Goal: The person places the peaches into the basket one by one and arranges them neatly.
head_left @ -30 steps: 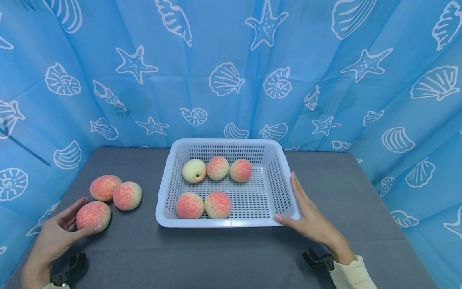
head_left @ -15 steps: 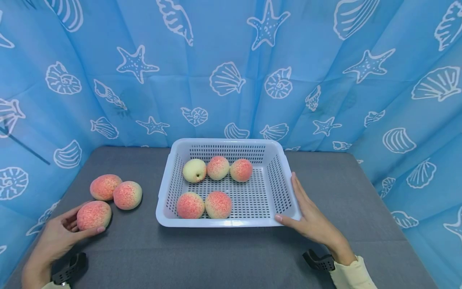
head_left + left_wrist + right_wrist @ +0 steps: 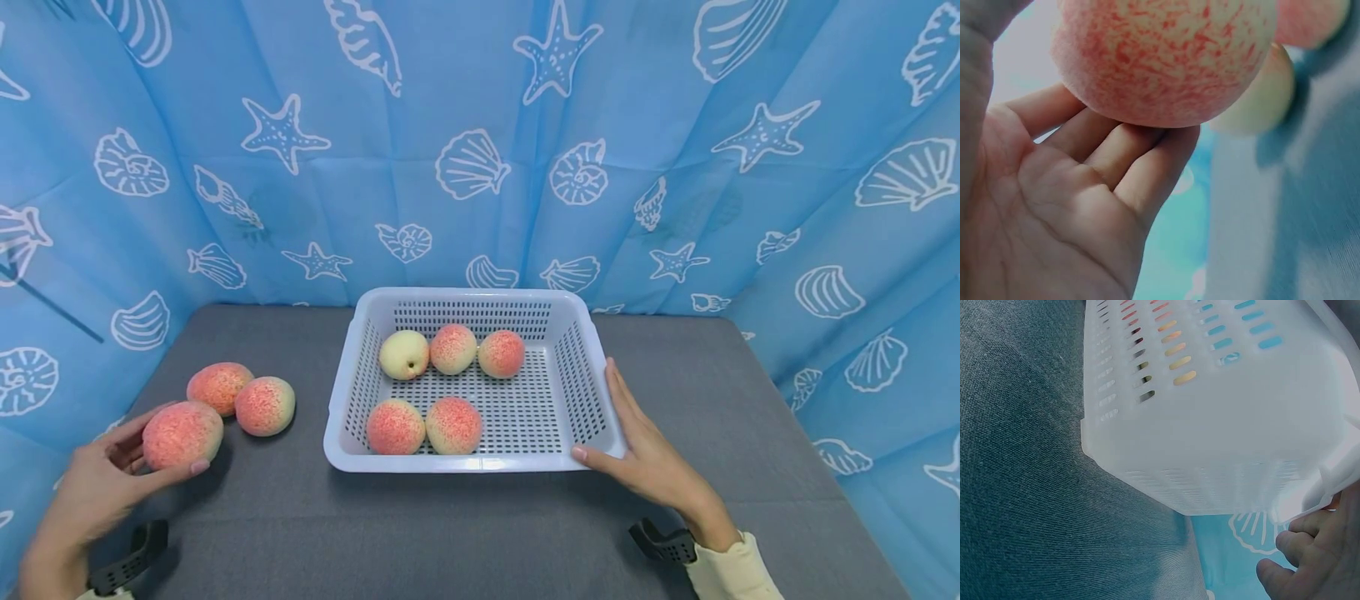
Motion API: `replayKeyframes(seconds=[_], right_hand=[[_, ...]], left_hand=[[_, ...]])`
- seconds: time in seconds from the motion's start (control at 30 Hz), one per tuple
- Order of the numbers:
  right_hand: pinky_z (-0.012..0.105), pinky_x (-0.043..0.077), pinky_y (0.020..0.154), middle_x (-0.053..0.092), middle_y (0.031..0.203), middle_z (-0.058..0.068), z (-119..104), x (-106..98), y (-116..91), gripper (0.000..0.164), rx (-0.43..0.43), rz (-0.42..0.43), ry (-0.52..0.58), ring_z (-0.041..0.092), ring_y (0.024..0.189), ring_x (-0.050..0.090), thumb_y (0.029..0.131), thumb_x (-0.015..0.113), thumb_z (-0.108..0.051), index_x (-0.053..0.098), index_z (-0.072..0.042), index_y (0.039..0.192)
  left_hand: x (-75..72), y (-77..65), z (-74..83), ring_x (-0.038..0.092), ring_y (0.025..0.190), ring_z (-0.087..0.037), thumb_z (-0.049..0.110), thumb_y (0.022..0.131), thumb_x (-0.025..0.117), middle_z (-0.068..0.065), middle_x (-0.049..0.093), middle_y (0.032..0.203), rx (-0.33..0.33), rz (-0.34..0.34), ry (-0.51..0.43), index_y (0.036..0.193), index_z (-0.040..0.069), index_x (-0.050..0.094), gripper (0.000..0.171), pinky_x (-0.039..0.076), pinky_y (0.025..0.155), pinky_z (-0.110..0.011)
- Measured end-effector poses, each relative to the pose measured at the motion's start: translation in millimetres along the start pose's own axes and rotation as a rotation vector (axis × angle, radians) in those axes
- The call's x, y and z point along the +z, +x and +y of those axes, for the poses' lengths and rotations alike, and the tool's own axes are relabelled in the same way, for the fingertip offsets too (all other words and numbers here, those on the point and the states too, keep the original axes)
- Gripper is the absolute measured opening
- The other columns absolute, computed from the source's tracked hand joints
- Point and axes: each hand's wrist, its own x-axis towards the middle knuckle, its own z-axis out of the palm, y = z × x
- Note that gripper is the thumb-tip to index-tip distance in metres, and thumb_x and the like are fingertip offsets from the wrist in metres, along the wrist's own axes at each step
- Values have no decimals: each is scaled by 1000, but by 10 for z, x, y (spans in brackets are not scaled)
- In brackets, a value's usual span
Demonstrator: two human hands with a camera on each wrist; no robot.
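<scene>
My left hand (image 3: 93, 487) holds a pink-speckled peach (image 3: 183, 435) between thumb and fingers at the left of the table. From the left wrist view, the fingers curl behind the peach (image 3: 1166, 62), which is raised off the cloth. Two more peaches lie just beyond it, one reddish peach (image 3: 220, 387) and one paler peach (image 3: 265, 406). My right hand (image 3: 648, 458) grips the front right corner of a white plastic basket (image 3: 480, 463), thumb on the front rim, fingers along the right side. In the right wrist view, bent fingers (image 3: 1297, 547) show at its rim.
Inside the basket sit several peaches, among them a pale yellow one (image 3: 403, 355) and a pink one (image 3: 453, 425). Grey cloth covers the table (image 3: 420, 533). A blue curtain (image 3: 480, 225) with white shell prints hangs around its back and sides.
My left hand has closed around the near peach, lifted it from the cloth and drawn it slightly left. The right hand and basket stay where they were.
</scene>
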Motion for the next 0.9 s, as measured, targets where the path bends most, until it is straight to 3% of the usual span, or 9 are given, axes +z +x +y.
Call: replayKeyframes(seconds=[0.07,0.13,0.2,0.37,0.57,0.73,0.9], right_hand=[[51,57,85,-6,169,15,0,-2,0,119,-1,-2,3,45,122,57,87,83,-25,-10,-38,161],[50,57,85,-6,169,15,2,-5,-1,119,0,-3,4,44,121,57,87,83,-25,-10,-38,161],[50,57,85,-6,169,15,3,-6,-2,119,1,-4,4,44,121,57,87,83,-25,-10,-38,161],[51,57,86,-7,169,15,3,-10,-2,119,-2,-2,0,44,122,57,87,83,-25,-10,-37,161],[51,57,85,-7,169,15,0,-7,1,120,-1,2,-6,46,122,57,87,83,-26,-10,-37,161],[49,58,84,-7,169,16,1,-13,0,119,-7,4,-12,46,121,57,87,83,-25,-10,-37,161],[48,58,84,-8,169,15,-3,-9,2,119,1,1,-7,45,121,57,87,83,-26,-9,-38,161]], left_hand=[[3,-33,71,55,108,-11,35,81,88,-39,40,147,43,45,-4,156,-6,29,104,43,62,-6],[16,-57,150,47,99,8,33,79,89,-36,43,147,84,90,-20,156,-3,34,101,41,66,-3],[31,-72,239,41,96,16,32,78,90,-34,44,147,113,122,-39,156,0,37,99,41,70,-1],[70,-71,502,48,100,17,22,76,93,-28,50,145,192,175,-115,153,1,42,95,42,76,-1],[193,-85,851,57,103,10,10,73,93,-14,60,133,322,165,-207,148,0,50,87,46,80,-5],[324,-141,1121,58,102,8,12,74,93,-19,58,134,350,141,-232,148,1,50,86,46,80,-6],[449,-215,1311,63,96,0,8,73,92,-11,56,129,370,107,-305,148,4,51,86,51,77,-10]])
